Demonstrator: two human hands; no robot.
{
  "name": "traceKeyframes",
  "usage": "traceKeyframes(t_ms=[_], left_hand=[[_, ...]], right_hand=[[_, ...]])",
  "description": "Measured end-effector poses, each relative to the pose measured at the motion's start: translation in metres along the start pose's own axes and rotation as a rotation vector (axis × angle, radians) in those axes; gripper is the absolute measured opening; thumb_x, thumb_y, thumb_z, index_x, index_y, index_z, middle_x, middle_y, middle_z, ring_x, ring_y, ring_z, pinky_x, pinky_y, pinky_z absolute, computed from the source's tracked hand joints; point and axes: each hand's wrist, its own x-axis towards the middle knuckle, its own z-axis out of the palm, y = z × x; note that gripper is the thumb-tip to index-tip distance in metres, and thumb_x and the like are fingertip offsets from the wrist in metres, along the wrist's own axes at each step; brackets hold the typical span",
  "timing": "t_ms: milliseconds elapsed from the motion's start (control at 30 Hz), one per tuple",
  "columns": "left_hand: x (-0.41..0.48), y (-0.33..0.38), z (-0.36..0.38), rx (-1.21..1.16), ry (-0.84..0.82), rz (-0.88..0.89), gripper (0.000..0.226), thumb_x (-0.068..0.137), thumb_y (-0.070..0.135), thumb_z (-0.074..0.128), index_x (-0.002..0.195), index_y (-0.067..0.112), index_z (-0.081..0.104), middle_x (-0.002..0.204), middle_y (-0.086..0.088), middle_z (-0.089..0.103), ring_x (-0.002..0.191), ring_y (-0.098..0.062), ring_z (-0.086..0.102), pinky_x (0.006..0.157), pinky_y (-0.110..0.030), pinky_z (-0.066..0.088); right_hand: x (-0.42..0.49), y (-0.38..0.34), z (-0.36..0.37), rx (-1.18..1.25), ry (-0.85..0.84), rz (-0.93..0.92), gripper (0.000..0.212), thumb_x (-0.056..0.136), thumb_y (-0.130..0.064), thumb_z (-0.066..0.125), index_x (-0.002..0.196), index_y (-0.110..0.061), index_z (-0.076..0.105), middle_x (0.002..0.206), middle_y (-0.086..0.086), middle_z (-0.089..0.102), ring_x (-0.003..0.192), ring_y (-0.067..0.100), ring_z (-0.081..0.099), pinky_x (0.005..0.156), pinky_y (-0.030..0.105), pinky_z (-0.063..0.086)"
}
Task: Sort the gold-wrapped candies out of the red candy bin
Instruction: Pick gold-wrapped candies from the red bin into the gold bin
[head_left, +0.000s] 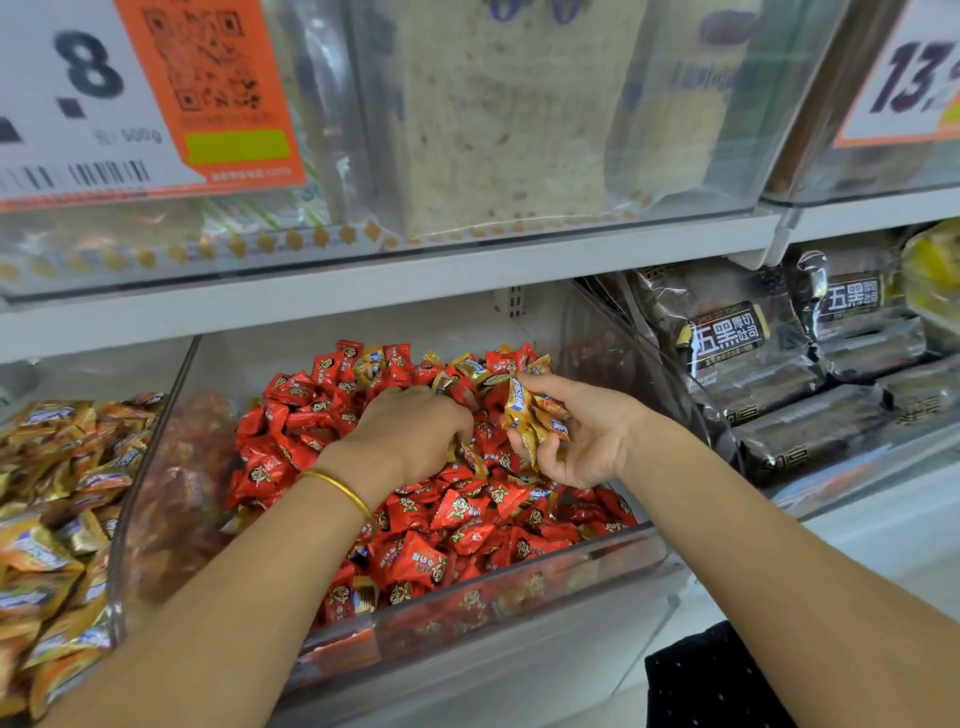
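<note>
1. The right grip (582, 436) was found closed round a bunch of gold-wrapped candies (530, 415), held just above the red candies (457, 514) with the palm turned leftward.
2. The left grip (410, 431) was recorded knuckles-up, sunk into the pile inside the red candy bin (571, 558). Its fingers were curled downward and the tips were hidden, so it could not be told whether anything was pinched.
3. A single gold wrapper (475, 460) was seen at the left fingertips, between the two grips.
4. Stray gold pieces (470, 366) were noted along the rear of the pile, beyond both grips, at mixed angles.
5. Judgement: the left grip was nearer the single gold wrapper. The stray pieces called for a reach rearward.
6. The neighbouring gold stock (57, 467) lay to the left. The loaded right grip would have to cross the left forearm to reach it.
</note>
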Motion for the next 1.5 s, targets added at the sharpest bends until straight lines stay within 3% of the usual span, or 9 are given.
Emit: traceKeyframes(t_ms=[167, 367, 667, 800, 967, 1067, 1167, 1300, 1500], left_hand=[[-0.004, -0.004, 0.0, -0.115, 0.069, 0.047, 0.039, 0.088, 0.023, 0.058, 0.123, 0.039, 0.051, 0.112, 0.01, 0.06, 0.109, -0.015, 0.047, 0.093, -0.031, 0.038], [-0.01, 0.0, 0.001, -0.103, 0.106, 0.216, 0.034, 0.092, 0.031, 0.054, 0.123, 0.046, 0.053, 0.112, 0.018, 0.054, 0.095, -0.006, 0.027, 0.097, -0.031, 0.025], [-0.005, 0.004, 0.005, -0.098, 0.193, 0.183, 0.021, 0.087, 0.038, 0.06, 0.108, 0.037, 0.063, 0.099, 0.018, 0.055, 0.093, -0.006, 0.027, 0.095, -0.029, 0.028], [-0.007, 0.003, -0.002, -0.386, 0.354, 0.099, 0.015, 0.086, 0.031, 0.063, 0.1, 0.029, 0.066, 0.089, 0.02, 0.054, 0.09, -0.008, 0.035, 0.088, -0.028, 0.032], [-0.017, 0.004, -0.013, -0.912, 0.382, -0.013, 0.009, 0.085, 0.011, 0.065, 0.094, 0.01, 0.067, 0.071, 0.019, 0.054, 0.058, 0.014, 0.049, 0.058, -0.001, 0.034], [-0.023, 0.003, -0.014, -1.125, 0.318, -0.056, 0.007, 0.087, 0.012, 0.063, 0.092, 0.015, 0.065, 0.082, 0.01, 0.064, 0.07, 0.011, 0.057, 0.07, -0.006, 0.041], [-0.025, 0.003, -0.016, -1.259, 0.279, -0.141, 0.006, 0.09, 0.016, 0.06, 0.093, 0.019, 0.064, 0.085, 0.011, 0.065, 0.064, 0.015, 0.055, 0.059, -0.005, 0.042], [-0.024, 0.005, -0.015, -1.245, 0.315, -0.142, 0.007, 0.088, 0.015, 0.063, 0.094, 0.014, 0.065, 0.084, 0.007, 0.067, 0.068, 0.009, 0.058, 0.062, -0.007, 0.042], [-0.021, 0.007, -0.015, -1.103, 0.418, -0.097, 0.018, 0.081, 0.007, 0.069, 0.095, 0.016, 0.064, 0.087, 0.002, 0.069, 0.08, 0.002, 0.061, 0.072, 0.001, 0.039]], right_hand=[[0.0, -0.001, 0.001, -0.014, 0.053, -0.037, 0.03, 0.077, -0.036, 0.072, 0.086, -0.009, 0.061, 0.067, 0.005, 0.063, 0.055, 0.013, 0.061, 0.031, 0.013, 0.036], [0.001, -0.003, 0.003, 0.053, 0.089, -0.109, 0.029, 0.08, -0.033, 0.069, 0.097, -0.01, 0.062, 0.068, 0.005, 0.063, 0.054, 0.014, 0.06, 0.03, 0.014, 0.035], [-0.001, -0.002, 0.006, 0.077, 0.046, -0.172, 0.026, 0.082, -0.032, 0.066, 0.092, -0.008, 0.06, 0.073, 0.004, 0.063, 0.052, 0.014, 0.06, 0.03, 0.013, 0.034], [-0.003, -0.002, 0.004, 0.119, 0.033, -0.189, 0.027, 0.082, -0.032, 0.067, 0.094, -0.009, 0.062, 0.066, 0.005, 0.064, 0.049, 0.015, 0.061, 0.029, 0.014, 0.034], [-0.013, 0.001, 0.009, 0.118, 0.002, -0.207, 0.023, 0.083, -0.031, 0.066, 0.083, -0.009, 0.061, 0.062, 0.005, 0.063, 0.053, 0.014, 0.06, 0.03, 0.013, 0.035], [-0.016, 0.006, 0.015, 0.073, -0.009, -0.197, 0.023, 0.083, -0.032, 0.067, 0.089, -0.01, 0.062, 0.07, 0.005, 0.064, 0.054, 0.013, 0.06, 0.031, 0.013, 0.035], [-0.017, 0.009, 0.019, 0.043, 0.0, -0.207, 0.024, 0.083, -0.031, 0.066, 0.093, -0.01, 0.062, 0.077, 0.006, 0.064, 0.061, 0.014, 0.059, 0.032, 0.012, 0.036], [-0.019, 0.013, 0.026, 0.067, -0.051, -0.228, 0.02, 0.085, -0.029, 0.065, 0.089, -0.009, 0.065, 0.067, 0.008, 0.066, 0.061, 0.015, 0.061, 0.033, 0.013, 0.038], [-0.02, 0.014, 0.027, 0.07, -0.082, -0.196, 0.025, 0.089, -0.028, 0.061, 0.094, -0.004, 0.065, 0.083, 0.013, 0.069, 0.072, 0.025, 0.068, 0.036, 0.018, 0.047]])
